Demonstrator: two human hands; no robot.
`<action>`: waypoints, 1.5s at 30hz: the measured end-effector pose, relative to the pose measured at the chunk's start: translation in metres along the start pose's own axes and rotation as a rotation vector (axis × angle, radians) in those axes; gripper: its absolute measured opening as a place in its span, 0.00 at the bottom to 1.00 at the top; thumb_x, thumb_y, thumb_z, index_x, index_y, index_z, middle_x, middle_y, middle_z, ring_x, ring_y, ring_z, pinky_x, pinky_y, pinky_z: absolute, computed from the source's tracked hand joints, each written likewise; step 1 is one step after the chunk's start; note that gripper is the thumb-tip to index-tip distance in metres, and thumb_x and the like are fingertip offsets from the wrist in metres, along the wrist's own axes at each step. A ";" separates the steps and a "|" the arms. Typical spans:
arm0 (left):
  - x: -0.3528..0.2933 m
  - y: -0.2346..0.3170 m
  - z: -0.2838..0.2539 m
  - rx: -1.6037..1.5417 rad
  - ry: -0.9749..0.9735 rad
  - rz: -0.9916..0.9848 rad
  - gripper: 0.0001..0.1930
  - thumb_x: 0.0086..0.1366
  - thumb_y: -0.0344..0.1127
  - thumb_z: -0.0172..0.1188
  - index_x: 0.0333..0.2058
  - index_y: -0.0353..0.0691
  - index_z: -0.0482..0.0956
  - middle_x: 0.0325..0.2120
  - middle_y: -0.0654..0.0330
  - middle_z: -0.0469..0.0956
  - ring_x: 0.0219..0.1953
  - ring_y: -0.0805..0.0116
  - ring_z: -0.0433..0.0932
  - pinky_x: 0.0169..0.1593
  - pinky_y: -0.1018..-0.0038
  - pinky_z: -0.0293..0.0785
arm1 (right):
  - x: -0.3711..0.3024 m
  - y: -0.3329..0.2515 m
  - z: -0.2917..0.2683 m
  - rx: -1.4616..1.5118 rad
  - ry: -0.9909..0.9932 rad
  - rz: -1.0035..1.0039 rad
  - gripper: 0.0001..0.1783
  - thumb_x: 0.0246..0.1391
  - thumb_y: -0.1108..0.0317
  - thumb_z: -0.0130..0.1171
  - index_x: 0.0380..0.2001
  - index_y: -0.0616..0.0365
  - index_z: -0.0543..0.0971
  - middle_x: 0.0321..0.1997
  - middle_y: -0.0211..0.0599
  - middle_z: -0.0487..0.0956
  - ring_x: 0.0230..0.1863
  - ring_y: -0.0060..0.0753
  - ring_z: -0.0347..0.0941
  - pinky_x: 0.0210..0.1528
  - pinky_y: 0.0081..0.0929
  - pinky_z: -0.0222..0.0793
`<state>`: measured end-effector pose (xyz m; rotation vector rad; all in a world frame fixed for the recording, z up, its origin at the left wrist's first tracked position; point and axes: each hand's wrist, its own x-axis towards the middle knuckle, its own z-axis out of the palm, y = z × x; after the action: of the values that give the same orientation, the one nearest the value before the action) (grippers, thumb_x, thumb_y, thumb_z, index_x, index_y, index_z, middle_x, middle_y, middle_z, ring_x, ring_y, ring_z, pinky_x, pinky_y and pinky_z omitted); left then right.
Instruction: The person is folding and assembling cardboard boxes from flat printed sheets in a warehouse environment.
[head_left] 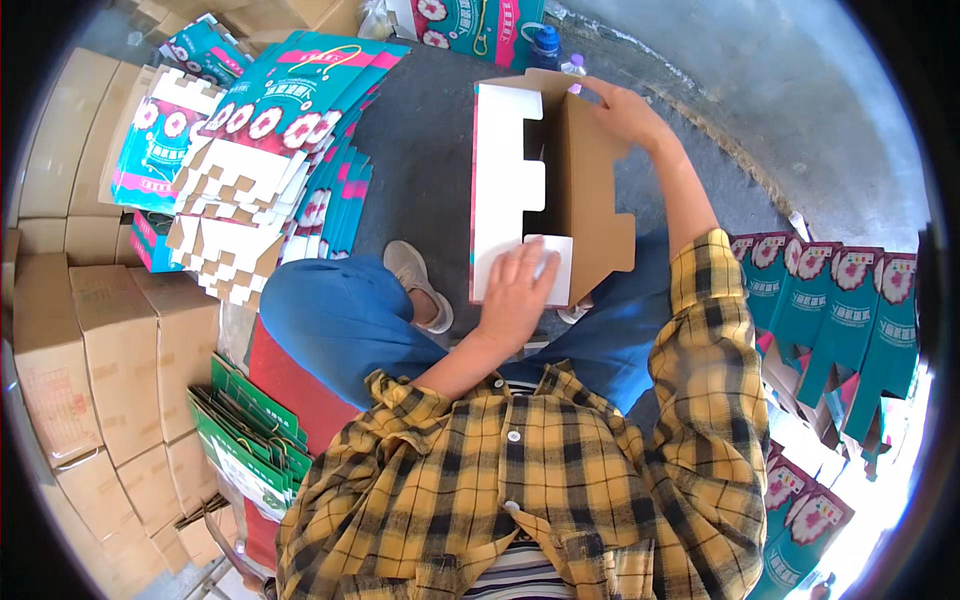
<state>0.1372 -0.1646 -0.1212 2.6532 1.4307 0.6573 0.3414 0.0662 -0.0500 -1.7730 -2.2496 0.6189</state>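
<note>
A cardboard gift box [590, 190] stands between my knees with its top side open, its white notched flap [497, 190] on the left and a brown notched flap on the right. My left hand [515, 285] lies with fingers stretched on the small white end flap at the near side, pressing on it. At the far right corner my right hand [625, 115] grips the box's edge, the fingertips by the far end flap. The dark inside of the box shows between the flaps.
Flat printed cartons [270, 130] are stacked at the left, beside brown boxes [120, 350]. Green bags [250, 440] lie near my left side. Several teal cartons [840, 310] stand in rows at the right. A blue-capped bottle [545, 45] stands beyond the box.
</note>
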 end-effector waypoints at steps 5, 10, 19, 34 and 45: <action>0.027 0.038 -0.009 -0.367 -0.020 -0.148 0.33 0.47 0.39 0.64 0.51 0.31 0.67 0.51 0.47 0.67 0.56 0.51 0.63 0.57 0.56 0.56 | 0.001 0.017 0.002 -0.095 -0.060 -0.112 0.26 0.48 0.72 0.45 0.51 0.39 0.75 0.46 0.45 0.78 0.48 0.48 0.73 0.51 0.38 0.68; 0.022 0.036 0.011 -0.284 -0.039 -0.178 0.29 0.48 0.35 0.61 0.49 0.26 0.68 0.51 0.44 0.66 0.56 0.50 0.63 0.58 0.54 0.56 | 0.000 0.008 0.005 -0.209 -0.131 -0.068 0.21 0.48 0.70 0.44 0.44 0.43 0.80 0.43 0.43 0.79 0.47 0.46 0.74 0.50 0.36 0.69; -0.036 -0.095 -0.056 -0.306 -0.136 -0.148 0.17 0.57 0.24 0.47 0.45 0.34 0.73 0.43 0.48 0.75 0.49 0.49 0.71 0.55 0.62 0.65 | -0.023 0.006 0.014 -0.199 -0.358 -0.047 0.31 0.58 0.42 0.43 0.42 0.60 0.78 0.36 0.53 0.79 0.39 0.48 0.75 0.43 0.37 0.69; -0.015 -0.107 -0.018 0.182 0.114 -0.295 0.27 0.60 0.39 0.56 0.56 0.36 0.65 0.58 0.49 0.63 0.60 0.49 0.61 0.62 0.57 0.55 | -0.052 -0.017 0.067 -0.352 0.173 -0.689 0.34 0.45 0.55 0.64 0.56 0.47 0.66 0.58 0.39 0.69 0.55 0.42 0.68 0.55 0.37 0.66; -0.011 -0.102 -0.011 0.166 -0.049 -0.311 0.26 0.61 0.46 0.55 0.54 0.38 0.68 0.55 0.55 0.68 0.59 0.56 0.64 0.61 0.57 0.54 | -0.045 -0.014 0.083 -0.402 -0.081 -0.544 0.26 0.45 0.60 0.63 0.51 0.47 0.74 0.55 0.35 0.73 0.56 0.40 0.67 0.55 0.35 0.66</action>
<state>0.0478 -0.1174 -0.1404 2.4544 1.9028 0.4594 0.3066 0.0042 -0.1138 -1.1760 -2.8966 0.1350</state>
